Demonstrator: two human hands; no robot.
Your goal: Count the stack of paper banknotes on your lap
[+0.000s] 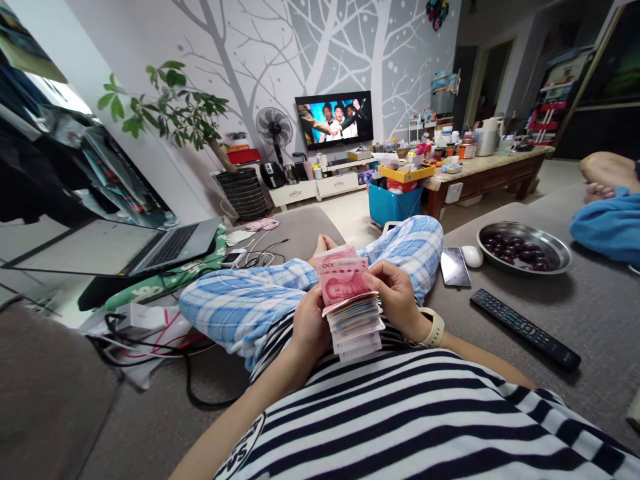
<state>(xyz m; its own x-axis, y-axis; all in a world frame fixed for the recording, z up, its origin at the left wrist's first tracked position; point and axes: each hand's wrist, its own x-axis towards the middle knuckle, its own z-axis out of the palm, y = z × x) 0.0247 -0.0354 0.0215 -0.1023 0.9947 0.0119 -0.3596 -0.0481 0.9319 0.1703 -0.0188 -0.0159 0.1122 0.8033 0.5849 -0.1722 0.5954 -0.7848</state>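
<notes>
A thick stack of banknotes (350, 307) sits between both hands above my lap, with a pink 100 note on top lifted upward. My left hand (309, 327) is closed round the stack's left edge from below. My right hand (397, 297), with a pale watch on its wrist, is closed on the right edge, its thumb and fingers pinching the top notes. I sit cross-legged in blue checked trousers (240, 307) and a striped shirt on a grey sofa (590, 313).
A phone (455, 267), a white mouse (471, 256), a metal bowl of dark fruit (524, 248) and a black remote (524, 329) lie at my right. An open laptop (150, 250) and cables lie left. Another person's foot and blue sleeve (607, 213) rest far right. A cluttered table (480, 170) and TV (334, 120) stand ahead.
</notes>
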